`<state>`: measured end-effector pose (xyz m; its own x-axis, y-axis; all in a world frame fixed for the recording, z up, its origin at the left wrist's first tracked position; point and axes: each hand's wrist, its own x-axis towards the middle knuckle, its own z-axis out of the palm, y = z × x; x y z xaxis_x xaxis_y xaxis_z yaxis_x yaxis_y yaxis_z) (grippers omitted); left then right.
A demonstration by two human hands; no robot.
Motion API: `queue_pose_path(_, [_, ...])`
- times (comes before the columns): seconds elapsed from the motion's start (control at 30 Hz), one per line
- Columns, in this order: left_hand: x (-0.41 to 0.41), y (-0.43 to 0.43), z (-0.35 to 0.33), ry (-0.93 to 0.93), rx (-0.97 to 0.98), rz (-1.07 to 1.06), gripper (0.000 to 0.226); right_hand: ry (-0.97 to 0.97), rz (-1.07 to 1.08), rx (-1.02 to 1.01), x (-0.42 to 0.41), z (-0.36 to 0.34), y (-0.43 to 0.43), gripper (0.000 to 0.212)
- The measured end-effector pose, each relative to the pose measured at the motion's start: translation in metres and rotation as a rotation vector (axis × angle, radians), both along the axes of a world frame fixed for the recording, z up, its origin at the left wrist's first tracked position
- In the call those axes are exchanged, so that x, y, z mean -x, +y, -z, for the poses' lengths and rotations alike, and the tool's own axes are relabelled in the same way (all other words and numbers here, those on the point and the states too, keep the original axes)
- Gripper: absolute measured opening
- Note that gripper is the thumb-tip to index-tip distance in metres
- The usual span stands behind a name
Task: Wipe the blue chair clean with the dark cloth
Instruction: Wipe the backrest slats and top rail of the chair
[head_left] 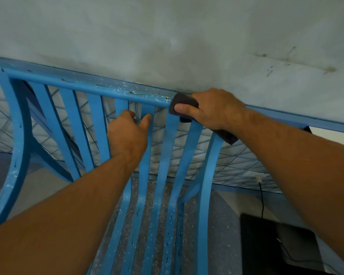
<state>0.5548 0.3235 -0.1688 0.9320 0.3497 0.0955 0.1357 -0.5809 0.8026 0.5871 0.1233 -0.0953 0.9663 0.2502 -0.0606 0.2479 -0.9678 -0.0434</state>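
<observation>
Item 1: blue-painted slatted chair (99, 90), viewed over its back. The top rail runs left to right, and the curved back slats sweep down into the seat slats. Paint is flecked white, with dark drip marks.
Item 2: dark grey cloth (184, 100), wrapped over the rail's right end and gripped there by the right hand (213, 110). One tail, apparently loose, juts out below the wrist.

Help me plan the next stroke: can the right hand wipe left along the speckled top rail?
Probably yes: the right hand holds the dark cloth on that rail; the left hand grips a slat below.
</observation>
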Motion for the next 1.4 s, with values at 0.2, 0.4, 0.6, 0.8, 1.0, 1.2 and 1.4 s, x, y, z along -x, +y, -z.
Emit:
queue_pose_path(0.2, [-0.006, 0.002, 0.009, 0.012, -0.003, 0.258, 0.028, -0.398, -0.284, -0.013, 0.017, 0.032, -0.014, 0.051])
queue_pose_path(0.4, [-0.01, 0.008, 0.012, 0.008, -0.009, 0.341, 0.028, 0.004, -0.153, 0.028, 0.0, 0.005, -0.002, 0.045])
queue_pose_path(0.6, [-0.013, 0.01, 0.012, 0.034, -0.06, 0.355, 0.027, 0.048, -0.024, 0.016, -0.011, -0.003, 0.023, 0.07])
queue_pose_path(0.8, [-0.013, 0.013, 0.012, 0.003, -0.051, 0.407, 0.028, -0.398, -0.173, 0.016, 0.01, 0.03, 0.014, 0.056])
queue_pose_path(1.0, [-0.014, 0.014, 0.013, 0.026, -0.069, 0.393, 0.031, 0.004, -0.146, 0.058, 0.011, 0.005, -0.008, 0.084])
queue_pose_path(1.2, [-0.012, 0.01, 0.01, 0.041, -0.049, 0.37, 0.029, -0.052, -0.159, 0.131, -0.002, 0.001, -0.004, 0.062])
queue_pose_path(1.4, [-0.013, 0.01, 0.01, 0.05, -0.058, 0.351, 0.03, 0.035, -0.041, 0.021, -0.012, -0.004, 0.015, 0.071])
